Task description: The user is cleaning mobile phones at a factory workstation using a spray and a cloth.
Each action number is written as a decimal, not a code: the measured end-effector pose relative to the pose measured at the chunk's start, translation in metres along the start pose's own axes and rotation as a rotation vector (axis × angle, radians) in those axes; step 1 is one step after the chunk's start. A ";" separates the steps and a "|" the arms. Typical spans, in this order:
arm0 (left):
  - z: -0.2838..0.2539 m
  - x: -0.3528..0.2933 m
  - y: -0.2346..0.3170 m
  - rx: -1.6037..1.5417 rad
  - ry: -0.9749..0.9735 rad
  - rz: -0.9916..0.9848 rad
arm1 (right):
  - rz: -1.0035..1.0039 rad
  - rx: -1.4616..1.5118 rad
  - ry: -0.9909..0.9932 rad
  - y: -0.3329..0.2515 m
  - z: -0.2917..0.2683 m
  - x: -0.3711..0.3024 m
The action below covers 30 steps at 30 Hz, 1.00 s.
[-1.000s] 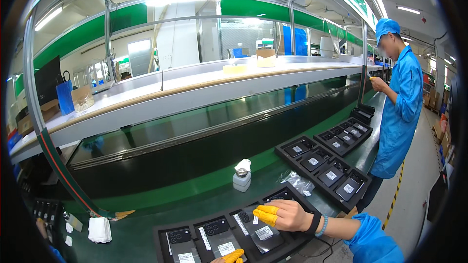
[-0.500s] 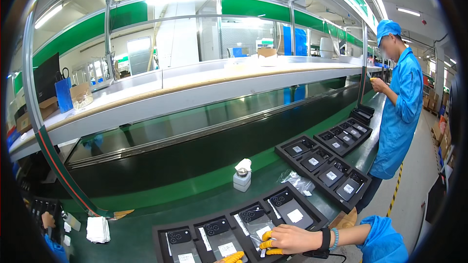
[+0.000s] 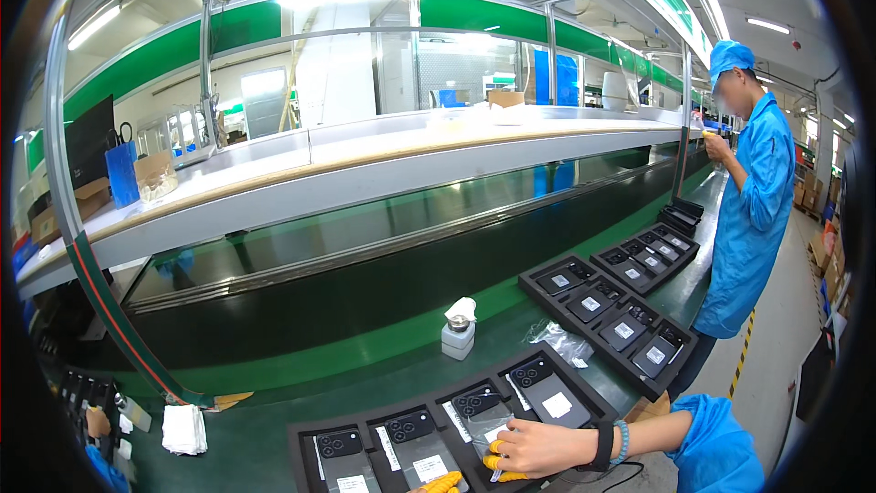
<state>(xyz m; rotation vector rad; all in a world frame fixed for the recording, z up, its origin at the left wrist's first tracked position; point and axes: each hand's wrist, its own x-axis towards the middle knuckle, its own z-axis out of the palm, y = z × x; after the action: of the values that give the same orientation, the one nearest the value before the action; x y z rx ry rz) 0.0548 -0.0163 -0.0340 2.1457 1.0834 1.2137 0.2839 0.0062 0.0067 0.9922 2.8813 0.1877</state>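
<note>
A black foam tray (image 3: 301, 456) lies in front of me, with dark phones side by side in its compartments. My right hand (image 3: 543, 447), in yellow finger cots, is at the lower part of the third phone (image 3: 476, 402) from the left. Its fingers are bent and closed on a crinkled clear plastic sleeve (image 3: 491, 427) over that phone. My left hand (image 3: 442, 484) shows only its yellow-covered fingertips at the lower edge, beside the second phone (image 3: 406, 426). Those fingers are pressed together; what they hold is hidden. The rightmost phone (image 3: 527, 372) bears a white label.
More phone trays (image 3: 570, 309) line the green bench to the right, near a person in blue (image 3: 753, 183). Behind my tray stand a dispenser bottle (image 3: 458, 338) and loose clear bags (image 3: 564, 344). White wipes (image 3: 185, 429) lie left; another person's hand (image 3: 98, 422) works beyond.
The view has shifted slightly. My right hand stays at the third phone, its fingers slightly moved on the plastic. At far left, the other person's hand has moved lower.
</note>
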 end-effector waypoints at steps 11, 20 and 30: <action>0.000 0.001 0.001 0.054 0.001 0.032 | 0.063 0.252 0.099 -0.004 0.015 -0.011; 0.025 -0.005 0.006 0.129 -0.064 0.306 | 0.341 0.568 0.281 -0.006 0.030 -0.015; 0.052 -0.012 0.005 0.333 -0.181 0.337 | 0.640 0.805 0.247 0.015 0.010 -0.010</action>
<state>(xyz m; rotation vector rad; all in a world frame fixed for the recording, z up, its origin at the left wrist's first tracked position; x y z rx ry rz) 0.0980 -0.0295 -0.0636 2.7217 0.9224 0.9995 0.3022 0.0129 -0.0003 2.1173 2.7258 -0.9430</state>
